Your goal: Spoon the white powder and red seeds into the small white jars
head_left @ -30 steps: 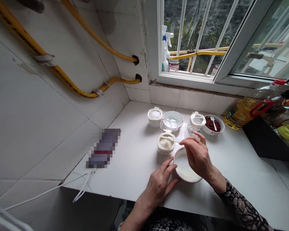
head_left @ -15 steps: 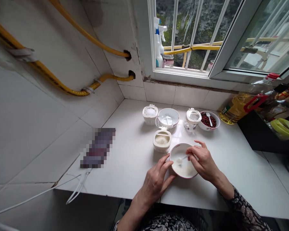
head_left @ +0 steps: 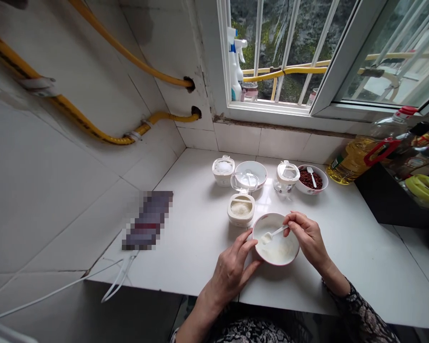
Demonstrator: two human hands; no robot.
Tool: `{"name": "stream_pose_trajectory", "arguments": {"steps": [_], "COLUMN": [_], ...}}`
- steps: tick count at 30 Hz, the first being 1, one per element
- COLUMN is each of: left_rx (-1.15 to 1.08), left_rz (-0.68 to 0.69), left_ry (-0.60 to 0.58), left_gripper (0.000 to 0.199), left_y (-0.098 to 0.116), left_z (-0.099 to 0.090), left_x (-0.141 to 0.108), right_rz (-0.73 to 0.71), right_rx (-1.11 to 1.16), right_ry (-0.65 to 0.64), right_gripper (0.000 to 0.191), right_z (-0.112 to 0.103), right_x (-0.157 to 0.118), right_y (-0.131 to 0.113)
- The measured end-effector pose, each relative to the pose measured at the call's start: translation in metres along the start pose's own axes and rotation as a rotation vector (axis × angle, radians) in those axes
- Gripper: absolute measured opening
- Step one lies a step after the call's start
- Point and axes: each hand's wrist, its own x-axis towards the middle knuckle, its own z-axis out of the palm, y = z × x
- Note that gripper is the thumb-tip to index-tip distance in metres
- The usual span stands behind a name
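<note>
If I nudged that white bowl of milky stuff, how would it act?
The white ceramic bowl looks heavy and likely breakable, being glazed. On that smooth counter it would probably slide rather than tip, though the milky contents might slosh.

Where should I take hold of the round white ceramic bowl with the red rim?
Grip the rim from the near left, where the left hand rests against it. The round bowl has no handle to take, and the right hand works its white plastic spoon over the right side, so that side is occupied.
</note>
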Motion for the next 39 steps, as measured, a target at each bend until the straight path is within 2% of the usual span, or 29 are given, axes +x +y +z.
{"name": "stream_pose_trajectory", "arguments": {"steps": [4,9,15,39], "left_rx": [0.002,0.013,0.002,0.011], "left_rz": [0.000,0.007,0.001,0.006], "left_ry": [-0.007,-0.003,-0.011,0.015], "left_gripper": [0.027,0.028,0.029,0.027], "left_y": [0.000,0.000,0.000,0.000], "left_z": [0.000,0.000,0.000,0.001], "left_x": [0.000,0.000,-0.002,-0.001], "right_rz": [0.048,0.187,0.251,0.305], "right_rx": [0.042,0.262,0.409,0.484], "right_ry": [0.018,0.001,0.021,0.077], "right_gripper": [0.019,0.020,0.018,0.018], "right_z": [0.002,-0.001,-0.002,-0.001], "right_x": [0.001,0.003,0.007,0.011], "right_y": [-0.002,-0.001,0.002,0.002]}}
